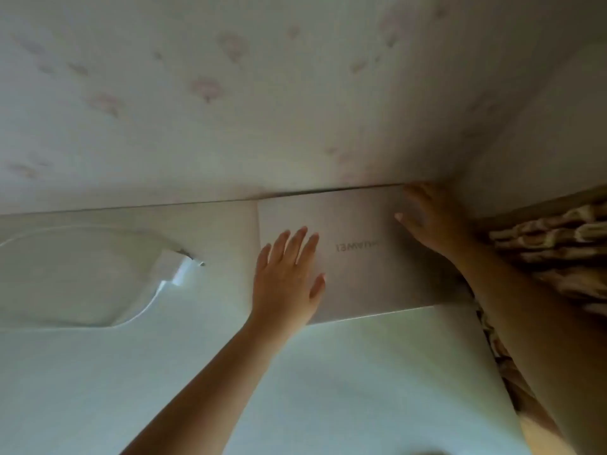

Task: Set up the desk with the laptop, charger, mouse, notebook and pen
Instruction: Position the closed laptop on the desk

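Against wall: closed laptop, both hands flat.

Pale tones throughout, one patterned cloth

The closed laptop is pinkish-silver with faint grey lettering; the desk is white; the wall at 12 o'clock is cream with faded pink blotches; the fabric at 3 o'clock is brown-and-cream.

Floral wallpaper behind white desk; dim light.
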